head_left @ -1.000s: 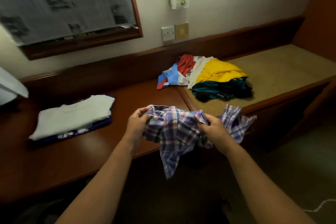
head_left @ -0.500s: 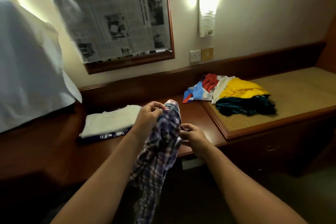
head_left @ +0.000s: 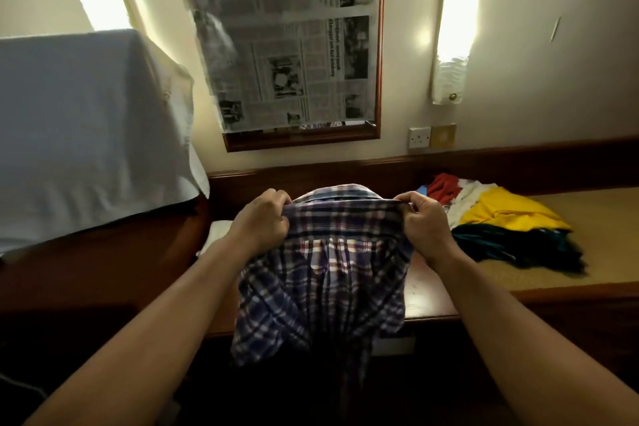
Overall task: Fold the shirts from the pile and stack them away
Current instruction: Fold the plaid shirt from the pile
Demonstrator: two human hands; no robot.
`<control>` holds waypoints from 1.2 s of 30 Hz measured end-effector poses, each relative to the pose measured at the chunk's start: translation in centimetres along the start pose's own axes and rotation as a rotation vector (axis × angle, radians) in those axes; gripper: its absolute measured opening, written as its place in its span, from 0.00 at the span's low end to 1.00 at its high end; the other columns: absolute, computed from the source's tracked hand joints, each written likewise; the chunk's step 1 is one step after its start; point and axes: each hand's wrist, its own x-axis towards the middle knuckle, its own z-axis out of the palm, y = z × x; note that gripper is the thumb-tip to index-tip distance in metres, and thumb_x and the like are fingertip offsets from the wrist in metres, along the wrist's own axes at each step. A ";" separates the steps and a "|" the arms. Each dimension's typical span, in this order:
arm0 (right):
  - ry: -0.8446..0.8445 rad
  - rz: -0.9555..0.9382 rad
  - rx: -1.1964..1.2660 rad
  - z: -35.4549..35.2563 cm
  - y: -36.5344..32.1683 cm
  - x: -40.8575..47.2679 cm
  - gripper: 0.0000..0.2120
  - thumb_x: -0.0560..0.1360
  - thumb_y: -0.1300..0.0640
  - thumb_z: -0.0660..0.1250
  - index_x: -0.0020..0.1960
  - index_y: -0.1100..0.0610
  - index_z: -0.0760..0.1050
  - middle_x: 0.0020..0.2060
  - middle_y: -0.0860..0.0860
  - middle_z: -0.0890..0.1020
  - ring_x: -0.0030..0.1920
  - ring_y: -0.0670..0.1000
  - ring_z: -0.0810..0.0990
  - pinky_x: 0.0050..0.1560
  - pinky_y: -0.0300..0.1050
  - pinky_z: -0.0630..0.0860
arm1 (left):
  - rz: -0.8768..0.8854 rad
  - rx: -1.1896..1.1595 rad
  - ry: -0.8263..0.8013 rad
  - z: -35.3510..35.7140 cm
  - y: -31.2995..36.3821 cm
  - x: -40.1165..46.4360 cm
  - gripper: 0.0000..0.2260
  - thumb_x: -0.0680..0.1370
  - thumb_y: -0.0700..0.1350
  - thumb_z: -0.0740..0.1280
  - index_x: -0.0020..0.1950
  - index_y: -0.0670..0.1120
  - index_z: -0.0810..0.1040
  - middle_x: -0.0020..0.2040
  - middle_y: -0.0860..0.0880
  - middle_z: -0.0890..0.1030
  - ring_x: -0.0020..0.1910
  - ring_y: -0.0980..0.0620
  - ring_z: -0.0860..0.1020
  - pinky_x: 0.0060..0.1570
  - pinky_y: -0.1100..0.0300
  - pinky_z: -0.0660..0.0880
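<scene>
A blue, white and red plaid shirt hangs in front of me over the wooden desk. My left hand grips its left shoulder near the collar. My right hand grips the right shoulder at the same height. The shirt's body drops below the desk's front edge. The pile of unfolded shirts, red, white, yellow and dark teal, lies on the beige mat to the right. Only a white corner of the folded stack shows behind my left forearm.
A large object draped in pale cloth stands on the desk at the left. A newspaper-covered framed mirror, a wall lamp and a socket are on the wall behind. The beige mat extends right.
The bunched shirt, held by my left hand half a second ago, is now spread between both hands at the shoulders and raised. My view has tilted up toward the wall.
</scene>
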 end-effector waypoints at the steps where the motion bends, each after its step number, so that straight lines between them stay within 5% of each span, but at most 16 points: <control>1: 0.008 -0.034 -0.037 0.0 -0.4 0.0 0.09 0.76 0.66 0.62 0.46 0.56 0.80 0.40 0.50 0.81 0.43 0.50 0.78 0.45 0.42 0.74 | -0.042 0.039 0.024 0.0 0.1 0.1 0.08 0.76 0.40 0.61 0.52 0.42 0.76 0.49 0.45 0.74 0.48 0.43 0.76 0.48 0.50 0.74; 8: -0.007 -0.251 -0.312 -1.2 -2.1 0.7 0.08 0.78 0.63 0.63 0.51 0.60 0.81 0.45 0.54 0.83 0.46 0.51 0.80 0.48 0.43 0.75 | -0.193 0.402 0.130 0.3 0.4 0.2 0.12 0.77 0.43 0.60 0.58 0.46 0.78 0.56 0.42 0.75 0.56 0.42 0.71 0.54 0.50 0.69; 13: -0.068 -0.268 -0.335 -3.2 -2.3 0.7 0.07 0.77 0.65 0.64 0.50 0.58 0.79 0.44 0.51 0.80 0.46 0.50 0.77 0.45 0.39 0.72 | -0.388 0.028 0.101 0.8 0.5 0.5 0.12 0.77 0.42 0.59 0.57 0.48 0.79 0.55 0.41 0.80 0.54 0.37 0.77 0.45 0.53 0.69; 18: -0.132 -0.248 -0.429 -5.1 -3.1 0.1 0.07 0.75 0.67 0.65 0.46 0.59 0.81 0.43 0.53 0.79 0.47 0.55 0.79 0.43 0.41 0.72 | -0.370 -0.060 0.164 0.8 0.8 0.6 0.10 0.79 0.41 0.59 0.52 0.45 0.80 0.52 0.40 0.81 0.52 0.38 0.77 0.42 0.55 0.68; 20: -0.502 -0.102 -0.253 -6.1 -5.0 -1.1 0.08 0.76 0.66 0.65 0.46 0.58 0.82 0.44 0.53 0.83 0.48 0.53 0.82 0.48 0.44 0.78 | -0.365 -0.352 0.141 0.8 0.7 1.3 0.10 0.78 0.37 0.60 0.49 0.43 0.81 0.49 0.41 0.82 0.51 0.39 0.78 0.44 0.55 0.71; 22: -0.822 0.024 -0.127 -6.6 -6.7 -2.0 0.09 0.77 0.65 0.65 0.49 0.57 0.83 0.46 0.53 0.85 0.49 0.50 0.83 0.52 0.43 0.79 | -0.429 -0.911 0.083 0.1 1.1 1.4 0.11 0.78 0.35 0.58 0.46 0.43 0.80 0.45 0.42 0.82 0.47 0.42 0.80 0.46 0.53 0.77; 24: -0.745 0.015 -0.118 -5.8 -6.9 -1.8 0.09 0.78 0.65 0.64 0.51 0.58 0.82 0.46 0.54 0.85 0.47 0.49 0.83 0.50 0.41 0.77 | -0.481 -1.445 -0.003 -0.5 1.7 1.2 0.12 0.79 0.38 0.55 0.46 0.41 0.78 0.41 0.43 0.80 0.41 0.47 0.78 0.42 0.55 0.76; 26: -0.499 0.031 -0.093 -4.0 -6.4 -0.6 0.09 0.79 0.65 0.61 0.53 0.61 0.80 0.46 0.57 0.84 0.43 0.50 0.81 0.44 0.41 0.76 | -0.428 -1.692 -0.123 -1.6 2.7 0.9 0.13 0.77 0.41 0.54 0.44 0.40 0.78 0.39 0.44 0.79 0.38 0.49 0.77 0.39 0.57 0.74; 30: -0.391 0.059 -0.036 0.7 -5.0 2.3 0.10 0.79 0.67 0.61 0.54 0.56 0.77 0.49 0.57 0.81 0.43 0.49 0.78 0.38 0.40 0.76 | -0.279 -1.533 -0.247 -3.2 4.9 0.7 0.11 0.75 0.33 0.54 0.44 0.41 0.75 0.37 0.45 0.78 0.33 0.52 0.77 0.32 0.64 0.75; 33: -0.555 0.112 0.071 3.0 -6.2 3.1 0.21 0.76 0.72 0.60 0.65 0.57 0.73 0.61 0.57 0.77 0.58 0.53 0.78 0.56 0.50 0.77 | -0.232 -1.290 -0.212 -4.2 5.9 0.7 0.16 0.75 0.28 0.54 0.55 0.42 0.74 0.38 0.44 0.77 0.34 0.53 0.77 0.36 0.65 0.76; 36: -0.780 0.222 0.228 3.9 -7.1 2.8 0.22 0.75 0.73 0.59 0.64 0.56 0.74 0.57 0.55 0.80 0.55 0.53 0.79 0.55 0.48 0.77 | -0.149 -1.129 -0.204 -5.0 4.7 0.9 0.19 0.77 0.29 0.56 0.66 0.43 0.69 0.38 0.44 0.77 0.36 0.54 0.76 0.39 0.64 0.76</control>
